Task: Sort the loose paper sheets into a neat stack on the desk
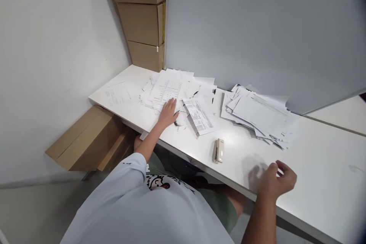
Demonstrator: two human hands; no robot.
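Observation:
My left hand [168, 113] lies flat with fingers stretched out, on the near edge of a loose pile of printed papers [167, 87]. Just right of it, a printed slip [199, 116] with a barcode-like block lies at an angle on the table. A beige stapler [219, 150] rests between my two hands, nearer the table's front edge. My right hand [277, 180] hovers over the front of the table, fingers curled in, with nothing visible in it. Neither hand touches the stapler.
A second messy stack of papers [257, 114] spreads over the white table [320, 160], near the grey partition [257, 26]. Cardboard boxes [140, 23] are piled up at the back left corner. An open carton [85, 137] stands below the table's left end, beside the wall.

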